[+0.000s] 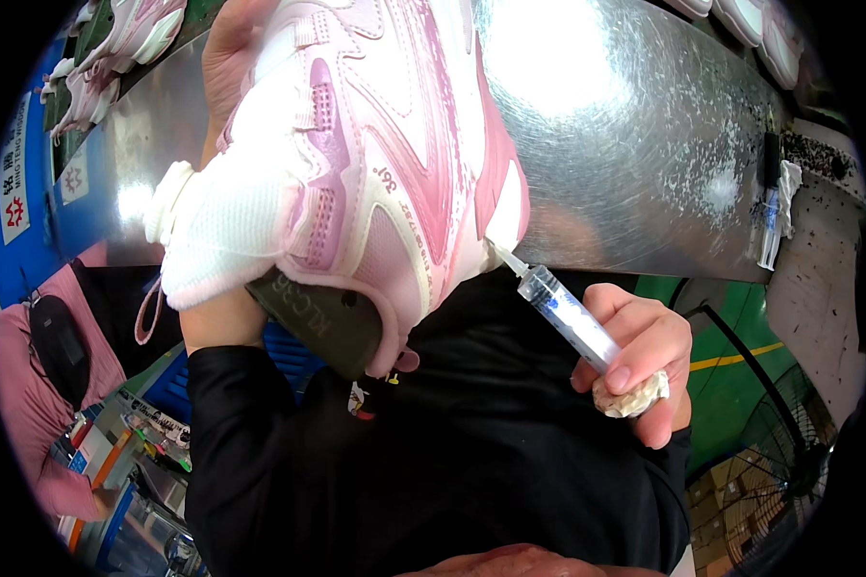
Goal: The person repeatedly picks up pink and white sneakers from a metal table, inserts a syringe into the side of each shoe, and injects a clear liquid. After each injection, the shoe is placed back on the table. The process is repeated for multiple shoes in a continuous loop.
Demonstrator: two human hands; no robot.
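Note:
A pink and white sneaker (394,154) is held up in front of me, its heel end toward the lower right. A dark green shoe last (322,322) fills its collar opening. Behind the shoe, my left hand (225,77) grips it, most of the fingers hidden. My right hand (645,351) is closed around a clear syringe (568,313) with bluish marks on its barrel. The syringe's pale tip meets the edge between upper and sole near the heel. A crumpled whitish wad (630,394) sits at the plunger end, against my fingers.
Below the shoe is a shiny metal bench (625,144) with white specks on it. Another syringe (769,236) and a white tissue (789,192) lie at its right end. More sneakers (125,48) stand at the far left. A person in pink (38,394) is at left; a fan (775,462) at lower right.

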